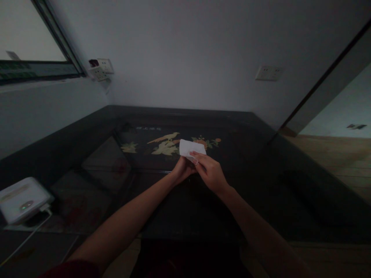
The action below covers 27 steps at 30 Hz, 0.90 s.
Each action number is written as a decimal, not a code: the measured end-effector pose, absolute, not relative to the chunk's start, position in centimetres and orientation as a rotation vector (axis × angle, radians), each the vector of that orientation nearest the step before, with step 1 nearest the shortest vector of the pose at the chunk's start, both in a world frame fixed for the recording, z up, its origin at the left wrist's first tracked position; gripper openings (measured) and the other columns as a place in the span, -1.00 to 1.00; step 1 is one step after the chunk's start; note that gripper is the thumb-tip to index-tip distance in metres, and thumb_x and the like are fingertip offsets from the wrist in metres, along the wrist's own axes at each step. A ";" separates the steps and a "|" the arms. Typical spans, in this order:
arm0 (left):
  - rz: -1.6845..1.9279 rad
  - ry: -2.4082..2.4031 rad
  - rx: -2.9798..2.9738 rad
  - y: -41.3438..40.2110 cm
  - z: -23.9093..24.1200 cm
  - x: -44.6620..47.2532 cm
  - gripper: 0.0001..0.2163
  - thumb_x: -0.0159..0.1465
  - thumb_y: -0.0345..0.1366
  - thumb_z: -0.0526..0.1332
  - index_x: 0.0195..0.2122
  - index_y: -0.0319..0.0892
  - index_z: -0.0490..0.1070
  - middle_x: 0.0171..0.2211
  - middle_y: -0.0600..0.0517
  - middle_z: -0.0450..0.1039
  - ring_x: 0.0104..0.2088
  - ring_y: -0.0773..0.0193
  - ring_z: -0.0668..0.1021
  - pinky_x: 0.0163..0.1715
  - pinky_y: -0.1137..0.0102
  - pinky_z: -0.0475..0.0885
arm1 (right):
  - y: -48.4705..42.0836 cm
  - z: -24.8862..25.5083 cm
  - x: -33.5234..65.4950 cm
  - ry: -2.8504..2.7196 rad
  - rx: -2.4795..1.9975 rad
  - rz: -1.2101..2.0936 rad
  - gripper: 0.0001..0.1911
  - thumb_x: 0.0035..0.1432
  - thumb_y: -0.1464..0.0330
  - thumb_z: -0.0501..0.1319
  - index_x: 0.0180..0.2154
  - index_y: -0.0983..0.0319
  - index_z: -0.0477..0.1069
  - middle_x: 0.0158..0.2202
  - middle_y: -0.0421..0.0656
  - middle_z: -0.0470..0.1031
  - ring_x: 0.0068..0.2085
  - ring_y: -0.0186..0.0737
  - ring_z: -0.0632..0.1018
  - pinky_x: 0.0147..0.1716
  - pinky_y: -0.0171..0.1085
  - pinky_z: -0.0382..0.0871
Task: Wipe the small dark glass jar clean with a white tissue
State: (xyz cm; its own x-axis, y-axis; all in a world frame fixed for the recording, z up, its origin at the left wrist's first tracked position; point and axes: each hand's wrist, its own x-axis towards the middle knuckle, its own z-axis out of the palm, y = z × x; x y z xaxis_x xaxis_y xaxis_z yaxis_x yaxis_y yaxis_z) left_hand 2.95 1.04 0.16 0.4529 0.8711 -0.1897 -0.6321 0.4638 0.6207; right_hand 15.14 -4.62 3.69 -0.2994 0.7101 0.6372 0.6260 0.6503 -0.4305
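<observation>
A small white sheet of tissue or paper (191, 147) is held above the dark table, near the middle of the view; which of the two it is I cannot tell. My right hand (211, 170) pinches its lower right part, with the fingertips lying on its face. My left hand (184, 169) supports it from below and the left, its fingers partly hidden behind the sheet and my other hand. Beneath both hands lies the dark glossy tabletop (179, 204), which carries a bird-and-flower picture (165, 144).
On the left of the table sits a white box-like device (24, 199) with small green lights and a white cable (27, 241). Wall sockets (269, 73) and a plugged-in adapter (97, 72) are on the wall behind. A window (34, 38) is at upper left, wooden floor (333, 150) at right.
</observation>
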 end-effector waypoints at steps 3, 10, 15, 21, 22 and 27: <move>0.967 0.541 0.534 1.1 0.1 2.9 -0.75 0.35 -0.24 0.04 -0.27 -0.23 0.48 -0.34 -0.06 0.54 -0.36 0.26 0.55 -0.36 0.42 0.47 | -4.6 3.8 15.1 -2.004 -1.051 0.144 -0.64 0.28 0.41 0.02 0.02 0.23 0.46 0.01 -0.04 0.54 0.09 -0.13 0.50 0.10 -0.08 0.38; 0.976 0.545 0.540 0.9 0.2 2.9 -0.76 0.35 -0.24 0.05 -0.25 -0.23 0.47 -0.32 -0.07 0.54 -0.33 0.24 0.54 -0.29 0.39 0.45 | -4.7 3.8 15.2 -1.992 -1.047 0.147 -0.65 0.27 0.41 0.02 0.00 0.21 0.46 0.01 -0.05 0.54 0.08 -0.13 0.51 0.09 -0.06 0.38; 0.948 0.590 0.549 0.7 0.4 2.9 -0.62 0.39 -0.13 -0.06 -0.28 -0.22 0.48 -0.33 -0.08 0.53 -0.35 0.24 0.53 -0.32 0.37 0.46 | -4.6 3.7 15.3 -1.924 -1.059 0.146 -0.68 0.30 0.36 0.01 -0.09 0.23 0.51 -0.05 -0.04 0.57 0.00 -0.11 0.56 0.01 -0.11 0.43; 0.951 0.601 0.527 0.6 0.8 2.9 -0.58 0.40 -0.12 -0.14 -0.22 -0.22 0.47 -0.30 -0.09 0.53 -0.35 0.23 0.54 -0.29 0.29 0.49 | -4.2 3.7 15.9 -1.945 -1.093 0.121 -0.66 0.32 0.34 0.00 -0.04 0.25 0.48 -0.01 -0.01 0.55 0.04 -0.11 0.54 0.06 -0.11 0.39; 0.956 0.594 0.513 0.6 0.8 2.9 -0.58 0.40 -0.12 -0.13 -0.21 -0.22 0.46 -0.30 -0.10 0.53 -0.34 0.23 0.55 -0.29 0.30 0.49 | -4.1 3.6 16.0 -1.958 -1.104 0.105 -0.66 0.32 0.34 0.00 -0.02 0.24 0.47 0.01 -0.02 0.54 0.06 -0.11 0.52 0.09 -0.10 0.37; 0.968 0.560 0.470 0.7 0.9 2.8 -0.57 0.35 -0.01 -0.06 -0.17 -0.22 0.46 -0.31 -0.08 0.53 -0.39 0.25 0.54 -0.37 0.36 0.47 | -3.9 3.5 16.3 -1.942 -1.181 0.042 -0.67 0.31 0.33 0.01 -0.10 0.26 0.51 -0.08 0.03 0.58 -0.03 -0.03 0.57 0.04 -0.05 0.40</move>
